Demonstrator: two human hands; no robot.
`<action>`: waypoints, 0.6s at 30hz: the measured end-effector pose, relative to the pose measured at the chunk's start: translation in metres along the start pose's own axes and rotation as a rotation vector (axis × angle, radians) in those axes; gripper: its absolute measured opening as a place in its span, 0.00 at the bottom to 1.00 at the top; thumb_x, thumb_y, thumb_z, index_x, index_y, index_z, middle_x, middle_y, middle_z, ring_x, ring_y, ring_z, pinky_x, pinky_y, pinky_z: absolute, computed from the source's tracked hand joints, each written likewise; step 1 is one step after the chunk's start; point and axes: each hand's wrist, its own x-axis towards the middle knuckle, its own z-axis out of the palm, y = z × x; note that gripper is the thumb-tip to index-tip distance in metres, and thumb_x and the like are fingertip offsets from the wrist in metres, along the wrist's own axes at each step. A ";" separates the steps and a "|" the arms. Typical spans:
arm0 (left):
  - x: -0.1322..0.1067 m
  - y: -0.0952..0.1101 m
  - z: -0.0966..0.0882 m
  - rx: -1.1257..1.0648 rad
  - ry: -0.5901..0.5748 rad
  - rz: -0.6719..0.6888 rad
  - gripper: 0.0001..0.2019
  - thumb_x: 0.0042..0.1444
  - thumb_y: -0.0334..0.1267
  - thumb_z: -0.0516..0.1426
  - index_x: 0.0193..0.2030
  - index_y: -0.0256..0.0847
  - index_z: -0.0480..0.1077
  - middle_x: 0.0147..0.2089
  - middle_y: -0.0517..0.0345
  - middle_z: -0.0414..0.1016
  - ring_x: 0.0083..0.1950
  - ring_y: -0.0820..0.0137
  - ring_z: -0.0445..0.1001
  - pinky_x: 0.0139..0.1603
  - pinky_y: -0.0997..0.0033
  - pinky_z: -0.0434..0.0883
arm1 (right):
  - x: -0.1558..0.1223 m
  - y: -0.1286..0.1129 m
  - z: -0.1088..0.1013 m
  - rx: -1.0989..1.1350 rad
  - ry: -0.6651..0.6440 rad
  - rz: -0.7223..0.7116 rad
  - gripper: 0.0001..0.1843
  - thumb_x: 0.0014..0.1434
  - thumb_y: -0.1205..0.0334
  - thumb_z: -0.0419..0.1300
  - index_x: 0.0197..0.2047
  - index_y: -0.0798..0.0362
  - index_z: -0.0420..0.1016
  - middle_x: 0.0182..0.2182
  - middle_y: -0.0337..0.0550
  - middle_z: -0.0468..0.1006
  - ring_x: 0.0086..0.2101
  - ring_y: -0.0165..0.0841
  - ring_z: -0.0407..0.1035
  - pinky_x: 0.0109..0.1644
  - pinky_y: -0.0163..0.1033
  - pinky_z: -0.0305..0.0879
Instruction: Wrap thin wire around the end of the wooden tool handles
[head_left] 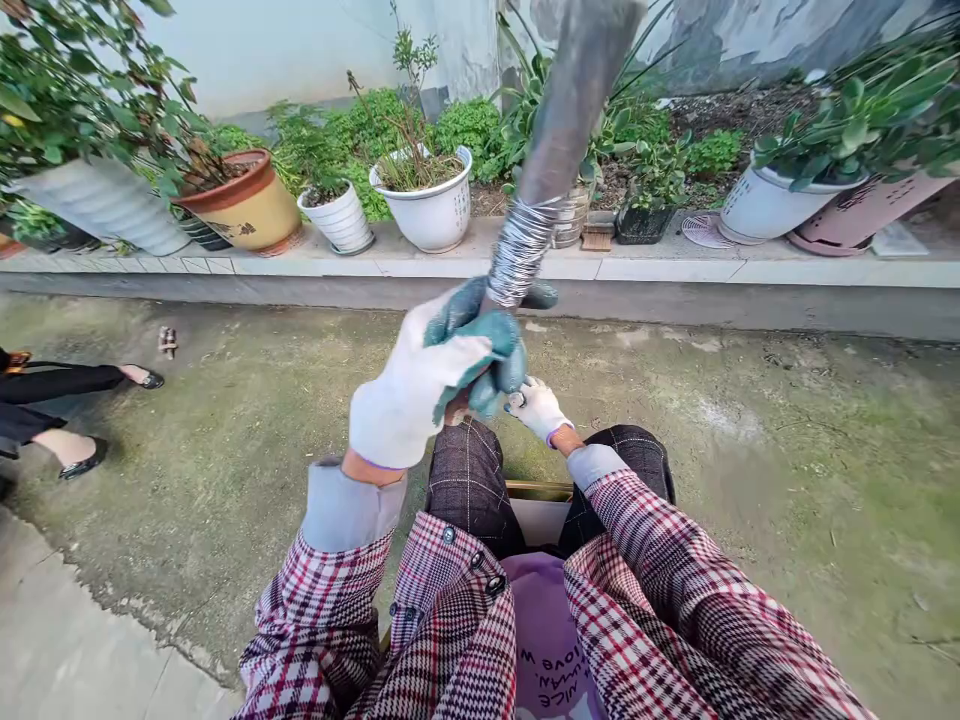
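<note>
I sit with my knees apart on a concrete yard, both hands in white gloves with teal palms. My left hand (435, 375) is raised in front of me, its fingers wrapped round the lower end of a grey pole (570, 110) that slants up and away to the top of the view. A band of tightly wound silver wire (519, 252) circles the pole just above that grip. My right hand (536, 406) is lower, just behind the left, fingers curled near the pole's foot; what it holds is hidden.
A raised tiled ledge (675, 270) runs across the back with potted plants: a white pot (433, 210), an ochre pot (247, 205), a small ribbed white pot (339, 215). Another person's legs and black shoes (82, 460) are at the left edge. Mossy concrete lies all around.
</note>
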 end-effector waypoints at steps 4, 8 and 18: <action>-0.019 0.023 -0.028 -0.005 0.240 0.188 0.14 0.63 0.46 0.60 0.50 0.39 0.74 0.23 0.66 0.67 0.15 0.80 0.54 0.14 0.78 0.56 | -0.023 -0.002 -0.012 0.190 -0.048 0.030 0.13 0.48 0.56 0.64 0.36 0.53 0.71 0.36 0.46 0.78 0.40 0.42 0.72 0.50 0.49 0.69; -0.047 0.021 -0.085 -0.160 0.536 0.170 0.20 0.75 0.42 0.42 0.44 0.39 0.73 0.23 0.66 0.62 0.18 0.80 0.49 0.19 0.78 0.53 | -0.070 -0.013 -0.052 0.410 -0.095 0.014 0.20 0.53 0.47 0.61 0.42 0.52 0.69 0.27 0.38 0.72 0.28 0.34 0.71 0.37 0.43 0.71; -0.110 -0.062 -0.133 -0.543 0.792 -0.052 0.21 0.74 0.46 0.43 0.40 0.37 0.72 0.24 0.65 0.64 0.18 0.79 0.56 0.20 0.77 0.61 | -0.139 -0.074 -0.113 1.040 -0.034 0.037 0.18 0.55 0.46 0.64 0.43 0.47 0.71 0.22 0.28 0.53 0.17 0.23 0.36 0.15 0.31 0.36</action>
